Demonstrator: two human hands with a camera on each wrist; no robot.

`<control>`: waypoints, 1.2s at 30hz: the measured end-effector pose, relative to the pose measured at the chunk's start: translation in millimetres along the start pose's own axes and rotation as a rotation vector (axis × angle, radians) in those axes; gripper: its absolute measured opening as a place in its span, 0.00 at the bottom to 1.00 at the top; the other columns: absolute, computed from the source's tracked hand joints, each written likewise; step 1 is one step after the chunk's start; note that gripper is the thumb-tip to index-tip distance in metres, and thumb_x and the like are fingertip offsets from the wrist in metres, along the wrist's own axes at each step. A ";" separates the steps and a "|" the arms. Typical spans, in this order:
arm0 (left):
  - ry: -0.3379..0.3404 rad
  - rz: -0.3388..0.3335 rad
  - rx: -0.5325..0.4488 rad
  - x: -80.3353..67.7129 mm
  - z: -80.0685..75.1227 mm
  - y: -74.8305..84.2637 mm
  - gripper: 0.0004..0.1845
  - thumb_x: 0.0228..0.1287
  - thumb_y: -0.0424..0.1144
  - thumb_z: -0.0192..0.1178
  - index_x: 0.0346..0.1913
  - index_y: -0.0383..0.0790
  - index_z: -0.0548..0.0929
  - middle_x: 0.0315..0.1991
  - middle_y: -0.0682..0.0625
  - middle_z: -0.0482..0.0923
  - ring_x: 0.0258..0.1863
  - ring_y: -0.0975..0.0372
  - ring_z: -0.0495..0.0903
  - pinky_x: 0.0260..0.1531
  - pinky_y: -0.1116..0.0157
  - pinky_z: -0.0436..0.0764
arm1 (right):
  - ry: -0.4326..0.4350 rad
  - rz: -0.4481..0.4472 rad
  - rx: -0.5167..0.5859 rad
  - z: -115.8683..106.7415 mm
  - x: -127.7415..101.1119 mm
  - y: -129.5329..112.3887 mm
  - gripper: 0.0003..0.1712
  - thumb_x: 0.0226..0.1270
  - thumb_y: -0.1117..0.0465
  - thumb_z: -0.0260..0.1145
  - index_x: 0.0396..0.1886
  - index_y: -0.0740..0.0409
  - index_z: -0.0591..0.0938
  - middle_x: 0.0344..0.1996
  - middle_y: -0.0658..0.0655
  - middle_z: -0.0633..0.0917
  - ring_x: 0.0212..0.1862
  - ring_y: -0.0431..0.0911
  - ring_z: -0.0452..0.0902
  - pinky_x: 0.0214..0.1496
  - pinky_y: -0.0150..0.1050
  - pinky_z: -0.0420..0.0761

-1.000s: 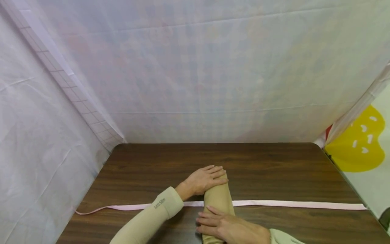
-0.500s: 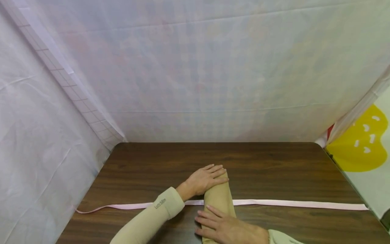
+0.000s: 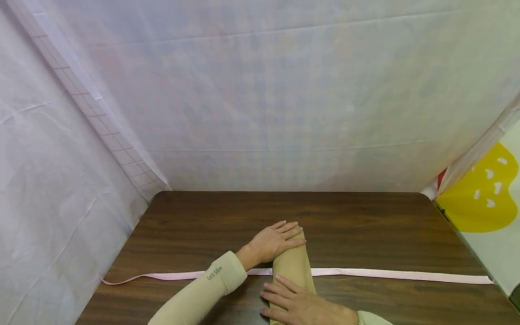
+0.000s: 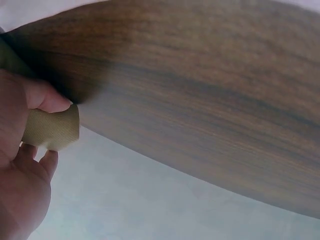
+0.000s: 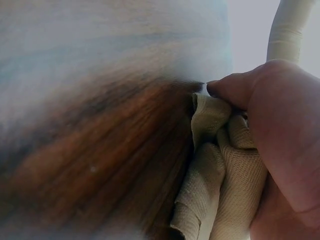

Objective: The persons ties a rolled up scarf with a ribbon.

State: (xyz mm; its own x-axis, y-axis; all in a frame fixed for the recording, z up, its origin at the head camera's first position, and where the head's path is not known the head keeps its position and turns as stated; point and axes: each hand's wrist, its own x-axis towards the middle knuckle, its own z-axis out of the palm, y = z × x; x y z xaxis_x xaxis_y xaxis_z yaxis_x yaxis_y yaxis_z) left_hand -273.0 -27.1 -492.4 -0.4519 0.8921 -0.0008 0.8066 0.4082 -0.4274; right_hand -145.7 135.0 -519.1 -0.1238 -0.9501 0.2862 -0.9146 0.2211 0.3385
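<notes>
A tan cloth roll (image 3: 293, 267) lies on the dark wooden table (image 3: 365, 225), pointing away from me. My left hand (image 3: 276, 239) wraps its far end, fingers over the top. In the left wrist view the roll's end (image 4: 52, 130) pokes out between the thumb and fingers of the left hand (image 4: 20, 165). My right hand (image 3: 302, 307) lies across the near end, fingers pointing left. In the right wrist view the thumb of the right hand (image 5: 285, 125) bears on the bunched folds of the cloth roll (image 5: 220, 185).
A pale pink ribbon (image 3: 390, 273) runs flat across the table from left to right and passes under the roll. White sheeting (image 3: 264, 90) walls the back and left sides. A yellow shape (image 3: 479, 198) shows beyond the table's right edge.
Both hands stay where they were on the roll. Only the head view has shifted slightly.
</notes>
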 end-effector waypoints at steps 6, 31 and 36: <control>-0.001 0.002 -0.010 0.0 -0.4 1.0 0.33 0.71 0.44 0.57 0.76 0.61 0.59 0.78 0.53 0.55 0.78 0.59 0.50 0.74 0.57 0.55 | -0.020 0.003 -0.026 -1.1 1.1 -0.6 0.35 0.72 0.30 0.45 0.66 0.43 0.75 0.67 0.53 0.76 0.70 0.50 0.67 0.78 0.51 0.32; 0.006 -0.069 0.006 -6.4 -5.9 -4.6 0.32 0.75 0.42 0.54 0.77 0.62 0.57 0.78 0.49 0.53 0.77 0.55 0.52 0.74 0.56 0.56 | 0.046 -0.004 0.120 -16.5 2.1 5.7 0.35 0.69 0.35 0.55 0.69 0.49 0.72 0.70 0.57 0.72 0.70 0.57 0.67 0.78 0.49 0.41; -0.024 -0.114 -0.001 -9.1 -10.2 -8.8 0.37 0.70 0.42 0.60 0.77 0.61 0.57 0.78 0.47 0.52 0.77 0.55 0.53 0.74 0.57 0.56 | 0.019 0.066 0.247 -28.8 0.4 11.8 0.43 0.67 0.33 0.57 0.74 0.51 0.65 0.75 0.60 0.62 0.74 0.58 0.59 0.78 0.47 0.44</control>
State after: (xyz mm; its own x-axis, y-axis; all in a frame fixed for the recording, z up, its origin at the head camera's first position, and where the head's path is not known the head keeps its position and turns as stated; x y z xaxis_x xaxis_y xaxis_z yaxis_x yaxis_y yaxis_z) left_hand -272.1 -36.9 -479.4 -0.5499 0.8348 0.0266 0.7496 0.5072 -0.4253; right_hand -145.5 143.5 -489.2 -0.1815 -0.9305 0.3183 -0.9713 0.2202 0.0897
